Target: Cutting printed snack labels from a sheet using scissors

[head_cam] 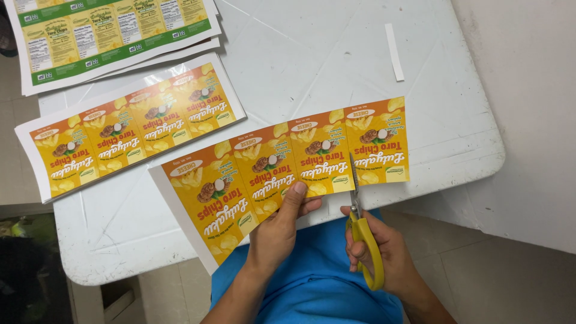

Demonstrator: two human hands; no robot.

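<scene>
My left hand [281, 227] pinches the near edge of a long orange-yellow printed label sheet [270, 171], thumb on top, holding it over the front edge of the white table [312, 60]. My right hand [384, 252] grips yellow-handled scissors [363, 234]. Their blades point away from me and sit in the sheet between the two rightmost labels. The sheet curves, its left end hanging off the table.
A stack of similar orange label sheets [129, 129] lies at the left. Green-and-yellow label sheets [114, 33] lie at the far left corner. A thin white paper strip [394, 52] rests at the far right. Tiled floor lies beyond the table's right edge.
</scene>
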